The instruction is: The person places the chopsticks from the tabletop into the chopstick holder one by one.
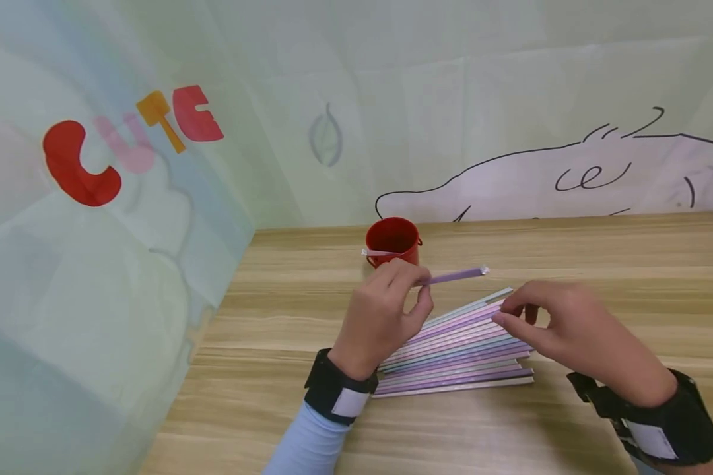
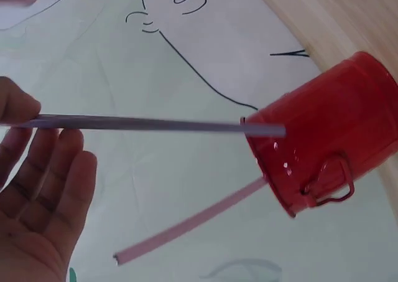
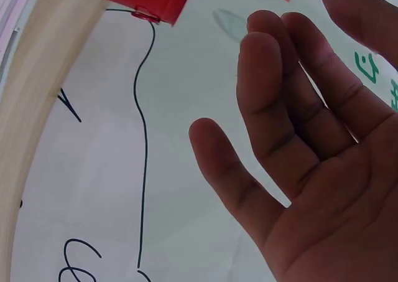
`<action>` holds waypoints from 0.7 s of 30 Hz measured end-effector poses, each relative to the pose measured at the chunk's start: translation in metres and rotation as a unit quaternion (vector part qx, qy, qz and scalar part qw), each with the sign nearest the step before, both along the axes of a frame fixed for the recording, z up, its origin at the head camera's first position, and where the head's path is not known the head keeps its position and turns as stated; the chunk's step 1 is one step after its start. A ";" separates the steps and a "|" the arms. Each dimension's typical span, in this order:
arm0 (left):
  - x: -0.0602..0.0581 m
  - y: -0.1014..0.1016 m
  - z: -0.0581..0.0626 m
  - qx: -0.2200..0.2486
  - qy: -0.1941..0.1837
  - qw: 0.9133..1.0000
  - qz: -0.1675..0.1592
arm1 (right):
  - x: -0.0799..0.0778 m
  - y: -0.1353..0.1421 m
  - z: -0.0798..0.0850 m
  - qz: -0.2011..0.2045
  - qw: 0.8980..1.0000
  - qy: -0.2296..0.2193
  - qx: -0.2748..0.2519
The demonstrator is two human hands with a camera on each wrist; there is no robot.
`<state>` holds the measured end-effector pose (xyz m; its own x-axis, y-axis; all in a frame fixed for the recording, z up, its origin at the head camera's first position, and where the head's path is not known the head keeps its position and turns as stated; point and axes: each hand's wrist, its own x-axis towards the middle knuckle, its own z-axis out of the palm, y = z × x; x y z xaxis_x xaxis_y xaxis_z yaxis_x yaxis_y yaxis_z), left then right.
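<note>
My left hand (image 1: 386,307) pinches a thin purple straw (image 1: 457,275) between thumb and fingertips, above the table. In the left wrist view, the far end of this straw (image 2: 168,125) overlaps the rim of a small red bucket (image 2: 329,126). Another straw, pinkish (image 2: 193,221), sticks out of the bucket's mouth. The bucket (image 1: 394,241) stands upright just beyond my left hand. A fanned pile of pastel straws (image 1: 463,349) lies on the table between the hands. Over the pile's right end hovers my right hand (image 1: 576,336), its fingers loosely bent and holding nothing in the right wrist view.
The wood-grain table (image 1: 285,316) extends around the pile and bucket. Behind it rises a pale printed backdrop (image 1: 511,99) with line drawings. At the left, another printed sheet (image 1: 125,264) carries colourful letters and borders the table edge.
</note>
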<state>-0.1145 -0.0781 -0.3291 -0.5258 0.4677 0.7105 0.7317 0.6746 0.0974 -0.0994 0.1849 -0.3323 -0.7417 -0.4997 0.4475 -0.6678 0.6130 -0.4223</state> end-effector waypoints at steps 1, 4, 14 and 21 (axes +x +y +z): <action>-0.001 -0.003 0.001 0.017 0.001 1.000 -0.001 | -0.001 -0.001 -0.001 -0.002 1.000 -0.009 0.006; -0.003 -0.010 0.005 0.060 0.012 0.998 -0.001 | -0.002 -0.005 -0.006 -0.003 1.000 -0.019 0.024; -0.009 -0.023 0.013 0.182 0.074 0.980 0.037 | 0.004 -0.006 -0.032 0.017 0.994 -0.078 0.069; -0.013 -0.026 0.008 0.207 0.038 0.976 0.056 | 0.007 0.004 -0.054 0.024 0.986 -0.134 0.094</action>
